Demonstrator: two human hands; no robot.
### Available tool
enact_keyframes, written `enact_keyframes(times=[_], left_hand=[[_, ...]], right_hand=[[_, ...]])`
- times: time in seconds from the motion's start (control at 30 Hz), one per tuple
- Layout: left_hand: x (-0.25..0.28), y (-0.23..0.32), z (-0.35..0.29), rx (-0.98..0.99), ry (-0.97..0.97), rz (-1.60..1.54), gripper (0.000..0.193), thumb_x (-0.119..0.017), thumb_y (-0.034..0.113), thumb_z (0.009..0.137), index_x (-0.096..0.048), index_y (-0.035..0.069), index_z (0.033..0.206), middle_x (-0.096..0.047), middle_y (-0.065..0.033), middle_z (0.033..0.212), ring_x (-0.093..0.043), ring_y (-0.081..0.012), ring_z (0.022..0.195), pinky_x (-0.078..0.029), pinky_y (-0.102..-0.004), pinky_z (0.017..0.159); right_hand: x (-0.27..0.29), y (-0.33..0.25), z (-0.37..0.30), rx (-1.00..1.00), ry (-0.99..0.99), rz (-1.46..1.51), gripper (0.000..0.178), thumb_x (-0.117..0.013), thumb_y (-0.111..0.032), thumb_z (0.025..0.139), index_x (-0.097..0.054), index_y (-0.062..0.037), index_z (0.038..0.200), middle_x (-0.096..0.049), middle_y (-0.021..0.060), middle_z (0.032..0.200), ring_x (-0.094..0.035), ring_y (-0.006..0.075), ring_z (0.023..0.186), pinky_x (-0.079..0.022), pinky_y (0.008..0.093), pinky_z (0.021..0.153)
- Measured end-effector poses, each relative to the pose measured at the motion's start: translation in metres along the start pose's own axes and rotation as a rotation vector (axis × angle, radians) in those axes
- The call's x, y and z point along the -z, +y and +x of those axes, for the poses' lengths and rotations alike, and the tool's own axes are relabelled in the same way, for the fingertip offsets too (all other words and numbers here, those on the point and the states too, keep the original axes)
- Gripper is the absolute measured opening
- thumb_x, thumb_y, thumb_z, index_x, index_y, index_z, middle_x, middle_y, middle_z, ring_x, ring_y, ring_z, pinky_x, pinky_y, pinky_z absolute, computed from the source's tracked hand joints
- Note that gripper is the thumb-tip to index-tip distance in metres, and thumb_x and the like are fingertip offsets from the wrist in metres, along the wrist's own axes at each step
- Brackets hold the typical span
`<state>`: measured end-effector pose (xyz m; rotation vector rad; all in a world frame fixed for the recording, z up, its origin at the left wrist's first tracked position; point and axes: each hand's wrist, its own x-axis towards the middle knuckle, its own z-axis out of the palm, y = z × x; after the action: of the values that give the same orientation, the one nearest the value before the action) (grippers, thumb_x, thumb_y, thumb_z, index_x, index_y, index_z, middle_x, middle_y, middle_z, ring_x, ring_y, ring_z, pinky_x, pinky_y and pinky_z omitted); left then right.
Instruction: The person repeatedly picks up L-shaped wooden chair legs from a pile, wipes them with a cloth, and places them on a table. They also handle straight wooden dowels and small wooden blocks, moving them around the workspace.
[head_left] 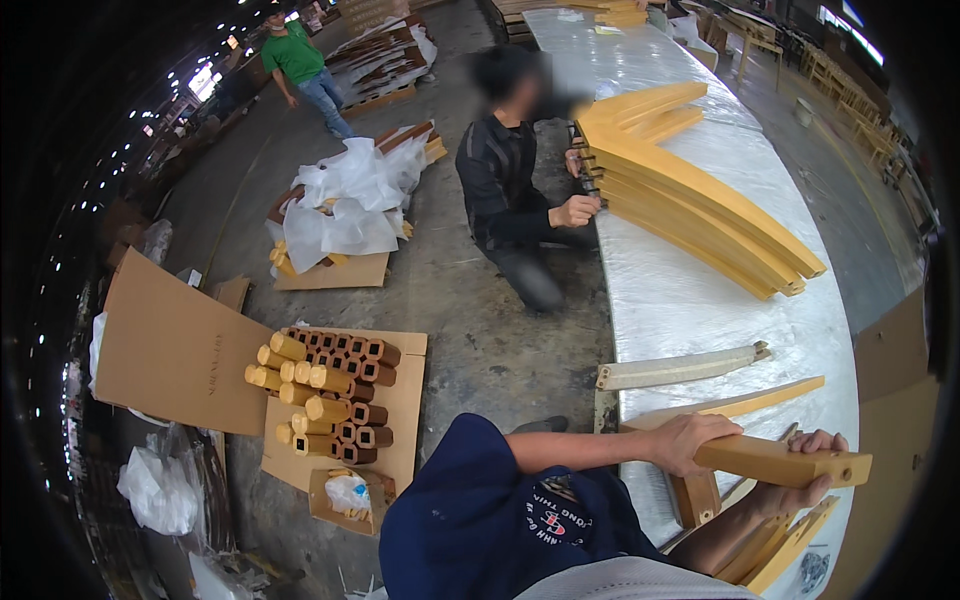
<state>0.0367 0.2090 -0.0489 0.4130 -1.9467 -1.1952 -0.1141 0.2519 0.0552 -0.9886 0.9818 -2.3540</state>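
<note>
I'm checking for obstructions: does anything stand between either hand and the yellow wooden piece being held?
Nothing visible does: the left hand grips the yellow wooden piece directly at one end, the right hand near the other. Some contact is hidden.

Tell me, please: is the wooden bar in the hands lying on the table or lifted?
Lifted: the left hand grips the wooden bar, and the right hand is wrapped under it.

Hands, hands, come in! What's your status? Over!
Left hand gripping wooden bar at one end. Right hand holding it near the other. Loose wooden pieces close by on table.
</note>
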Motion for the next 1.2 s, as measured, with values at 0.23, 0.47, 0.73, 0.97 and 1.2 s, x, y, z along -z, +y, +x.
enact_keyframes(times=[0.23,0.47,0.73,0.97,1.2], left_hand=[[-0.003,-0.005,-0.005,-0.064,-0.045,-0.004,0.072,-0.078,0.017,0.067,-0.048,-0.002,0.131,-0.06,-0.0205,0.119,-0.059,-0.0383,0.109,-0.048,-0.0435,0.093],[-0.002,-0.01,-0.007,-0.058,-0.11,-0.048,0.072,-0.079,0.017,0.065,-0.05,-0.001,0.128,-0.062,-0.0198,0.114,-0.062,-0.0374,0.105,-0.049,-0.0432,0.09],[-0.014,-0.019,-0.015,-0.11,-0.097,-0.034,0.068,-0.079,0.017,0.069,-0.05,0.001,0.128,-0.06,-0.0189,0.119,-0.06,-0.0378,0.108,-0.047,-0.0446,0.094],[0.004,-0.073,-0.064,0.019,-0.131,0.078,0.073,-0.076,0.014,0.073,-0.044,0.002,0.138,-0.054,-0.02,0.134,-0.054,-0.0365,0.123,-0.045,-0.0408,0.102],[0.009,-0.139,-0.134,0.245,0.071,0.253,0.049,-0.07,0.013,0.08,-0.058,0.005,0.127,-0.063,-0.0203,0.121,-0.062,-0.0352,0.111,-0.051,-0.0403,0.092]], right_hand=[[0.01,-0.005,-0.012,0.15,-0.056,-0.08,0.068,-0.066,-0.043,0.084,-0.04,0.0005,0.128,-0.047,0.0085,0.091,-0.048,0.016,0.08,-0.045,0.0304,0.07],[0.043,0.049,-0.076,-0.027,-0.257,-0.223,0.087,-0.079,-0.05,0.078,-0.035,-0.0025,0.136,-0.049,0.0101,0.1,-0.051,0.0203,0.091,-0.046,0.0362,0.086],[0.053,0.016,-0.067,-0.084,-0.194,-0.302,0.079,-0.079,-0.043,0.079,-0.037,-0.002,0.132,-0.049,0.009,0.097,-0.05,0.0201,0.093,-0.044,0.0395,0.09],[0.032,-0.033,-0.01,0.063,0.028,-0.038,0.061,-0.065,-0.045,0.086,-0.046,-0.0025,0.124,-0.045,0.0067,0.086,-0.047,0.0165,0.076,-0.042,0.029,0.072],[0.019,-0.005,-0.005,-0.023,-0.11,0.131,0.064,-0.067,-0.044,0.085,-0.044,-0.0022,0.129,-0.046,0.0079,0.087,-0.046,0.015,0.077,-0.042,0.0269,0.071]])
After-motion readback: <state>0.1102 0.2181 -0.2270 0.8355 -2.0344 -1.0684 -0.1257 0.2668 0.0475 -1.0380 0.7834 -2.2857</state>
